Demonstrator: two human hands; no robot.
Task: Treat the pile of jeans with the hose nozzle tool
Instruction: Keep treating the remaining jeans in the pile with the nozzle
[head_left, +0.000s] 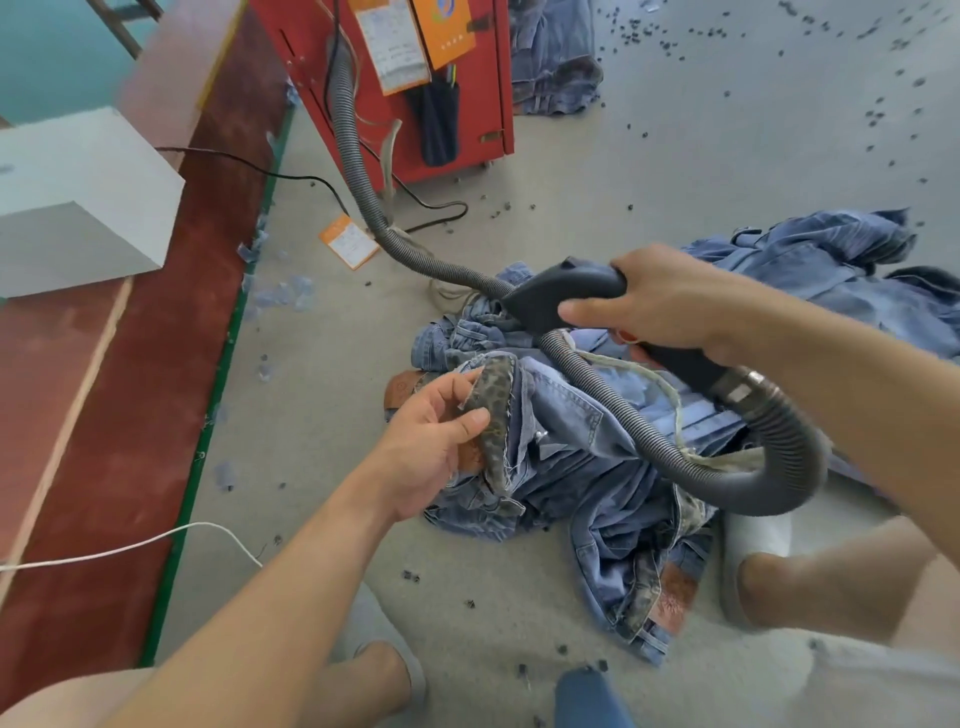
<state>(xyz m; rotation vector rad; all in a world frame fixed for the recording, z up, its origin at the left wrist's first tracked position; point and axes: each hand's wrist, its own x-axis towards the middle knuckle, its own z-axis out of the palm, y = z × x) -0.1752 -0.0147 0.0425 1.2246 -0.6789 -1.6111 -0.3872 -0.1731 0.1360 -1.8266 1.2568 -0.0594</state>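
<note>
A pile of blue jeans (582, 457) lies on the grey floor in front of me. My left hand (431, 441) pinches the waistband (493, 415) of the top pair, turned to show its patterned lining, between thumb and fingers. My right hand (654, 306) grips the black hose nozzle tool (561, 296) above the pile, its wide end pointing left toward the waistband. A grey corrugated hose (613, 410) loops from the tool's rear under my right arm and runs back to the red machine (415, 78).
More jeans (831, 270) lie spread to the right and another heap (556, 62) sits beside the red machine. A white box (78, 202) stands on the red strip at left. Cables, a white cord (130, 545), an orange tag (348, 241) and small dark bits litter the floor.
</note>
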